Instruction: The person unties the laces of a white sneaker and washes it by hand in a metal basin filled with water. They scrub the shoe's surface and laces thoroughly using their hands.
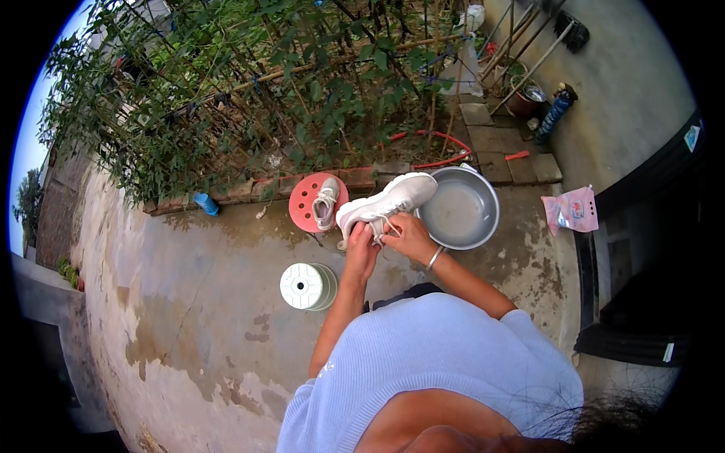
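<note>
A pale sneaker (pixel 385 201) with a thick white sole is held up in front of me, tilted on its side. My left hand (pixel 361 253) grips it near the heel and opening. At the laces, the fingers of my right hand (pixel 411 238) are closed on the shoe; a silver bangle circles that wrist. The other sneaker (pixel 325 204) rests on a round red stool (pixel 305 198) with holes, just left of the held one. To the right, beyond my right hand, a grey metal basin (pixel 483 234) stands on the ground.
A pale green and white stool (pixel 302 287) stands left of my forearm. A blue cup (pixel 205 203) lies by the brick edging of a staked plant bed (pixel 302 98). A red hose (pixel 453 143) curves behind the basin. A pink packet (pixel 572 210) is at the right, near a dark doorway.
</note>
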{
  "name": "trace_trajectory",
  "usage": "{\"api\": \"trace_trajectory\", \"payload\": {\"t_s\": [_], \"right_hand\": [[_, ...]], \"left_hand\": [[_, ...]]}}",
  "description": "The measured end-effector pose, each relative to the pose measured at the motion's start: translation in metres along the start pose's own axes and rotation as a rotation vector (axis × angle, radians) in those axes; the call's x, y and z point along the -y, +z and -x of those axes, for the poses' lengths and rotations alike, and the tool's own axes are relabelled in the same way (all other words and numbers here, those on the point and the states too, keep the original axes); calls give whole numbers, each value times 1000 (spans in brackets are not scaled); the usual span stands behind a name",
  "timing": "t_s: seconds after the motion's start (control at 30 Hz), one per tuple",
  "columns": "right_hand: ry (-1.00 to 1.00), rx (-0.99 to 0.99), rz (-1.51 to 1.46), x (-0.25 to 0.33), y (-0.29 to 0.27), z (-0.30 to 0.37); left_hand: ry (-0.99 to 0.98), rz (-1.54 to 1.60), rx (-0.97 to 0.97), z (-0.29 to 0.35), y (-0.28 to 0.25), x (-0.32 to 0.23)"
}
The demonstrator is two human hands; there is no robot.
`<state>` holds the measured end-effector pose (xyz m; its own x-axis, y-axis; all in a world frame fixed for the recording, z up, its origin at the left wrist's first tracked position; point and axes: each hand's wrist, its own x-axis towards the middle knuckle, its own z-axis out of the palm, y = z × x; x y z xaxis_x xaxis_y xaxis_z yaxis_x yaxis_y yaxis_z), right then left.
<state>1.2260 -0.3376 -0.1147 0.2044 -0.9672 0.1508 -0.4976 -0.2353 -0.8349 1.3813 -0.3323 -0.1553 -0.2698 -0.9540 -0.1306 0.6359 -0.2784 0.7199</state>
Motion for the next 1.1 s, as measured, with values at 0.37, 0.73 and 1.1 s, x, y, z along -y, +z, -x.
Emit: {"api": "trace_trajectory", "payload": {"t_s": [0.37,0.73,1.1], "right_hand": [[255,133,-448,-5,12,-1],[215,301,-816,-6,-27,4],[612,203,-932,-11,-35,-9]], "left_hand": [[150,-137,6,-7,-3,10],[75,-337,84,-20,-18,13],[146,-817,221,-22,-24,27]]}}
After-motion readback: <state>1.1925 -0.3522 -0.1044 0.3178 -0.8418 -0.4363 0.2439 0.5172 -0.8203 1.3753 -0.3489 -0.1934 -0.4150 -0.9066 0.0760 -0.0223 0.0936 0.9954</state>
